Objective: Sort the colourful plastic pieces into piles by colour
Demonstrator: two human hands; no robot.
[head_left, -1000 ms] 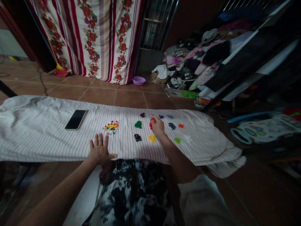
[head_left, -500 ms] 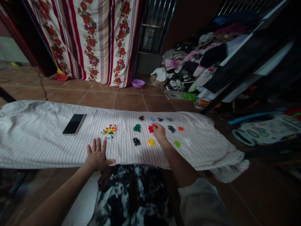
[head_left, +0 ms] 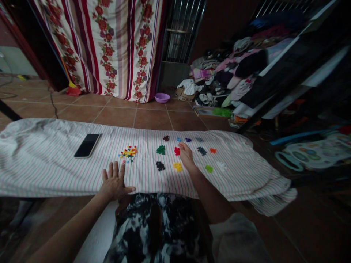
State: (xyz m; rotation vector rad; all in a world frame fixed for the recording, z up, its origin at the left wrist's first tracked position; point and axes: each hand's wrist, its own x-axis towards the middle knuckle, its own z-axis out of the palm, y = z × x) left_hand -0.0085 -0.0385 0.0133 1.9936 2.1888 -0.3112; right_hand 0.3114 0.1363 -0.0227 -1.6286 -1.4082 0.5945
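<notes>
My left hand (head_left: 113, 182) lies flat with fingers spread on the striped cloth, just below a mixed pile of small coloured pieces (head_left: 128, 153). My right hand (head_left: 186, 155) is beside the red pile (head_left: 177, 151), fingers pressed together; whatever they hold, if anything, is too small to make out. Around it are single-colour piles: green (head_left: 161, 149), black (head_left: 160, 166), yellow (head_left: 177, 167), dark grey (head_left: 202, 151), orange (head_left: 212, 150), lime (head_left: 208, 168), white (head_left: 221, 166), brown (head_left: 166, 138), light blue (head_left: 179, 139), dark blue (head_left: 188, 139) and grey (head_left: 199, 139).
A dark-screened phone (head_left: 87, 145) rests on the cloth (head_left: 55, 168) at the left. Beyond the table are a floral curtain (head_left: 120, 47), a purple basin (head_left: 162, 97) and a heap of clothes (head_left: 227, 73).
My right hand's fingers have shifted slightly up and right, showing a little more above the red pile. The whole view has moved slightly; my left hand stays flat on the cloth.
</notes>
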